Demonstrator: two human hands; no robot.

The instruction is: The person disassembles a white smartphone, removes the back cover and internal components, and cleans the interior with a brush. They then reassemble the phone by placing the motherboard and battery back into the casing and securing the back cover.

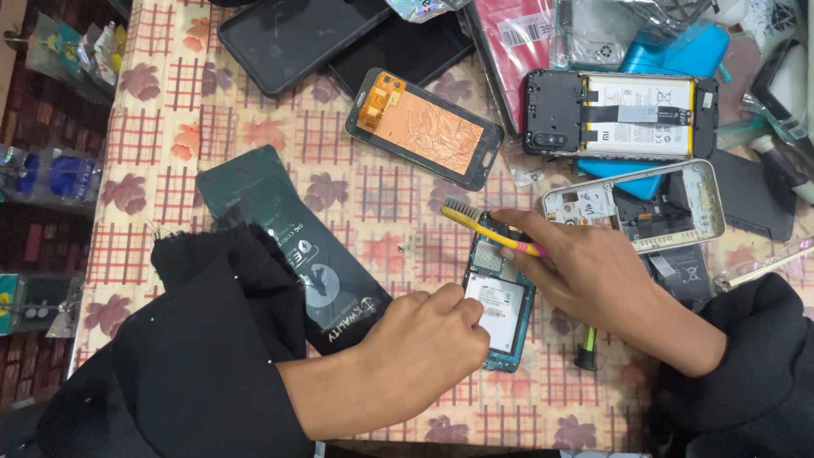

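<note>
Pinched between thumb and fingers of our right hand [593,276] is a yellow toothbrush [492,231] with a pink part on its handle; the bristle head points up and to the left and is over the top end of a teal circuit board [500,305]. Our left hand [424,343] is closed in a loose fist, and its thumb and fingers press on the lower edge of this board to keep it flat on the table. The board lies in the middle of the table, between our 2 hands, with a white sticker on its face.

All this rests on a tablecloth [195,110] with a cream ground, red checks and maroon leaves. Many phone parts are spread over it: a display panel with an orange back [424,127] above the board, 2 dark tablets [297,38] higher up, an opened phone with its battery showing [619,113] at the upper right, and a silver phone frame [636,203] just beside our right hand. A dark green flat packet [280,229] lies at the left, partly under our black sleeve [203,339]. A small green and black tool [587,348] shows below our right wrist; it is perhaps a screwdriver. At the far left, beyond the table edge, hang small packets [51,174] in clear plastic.
</note>
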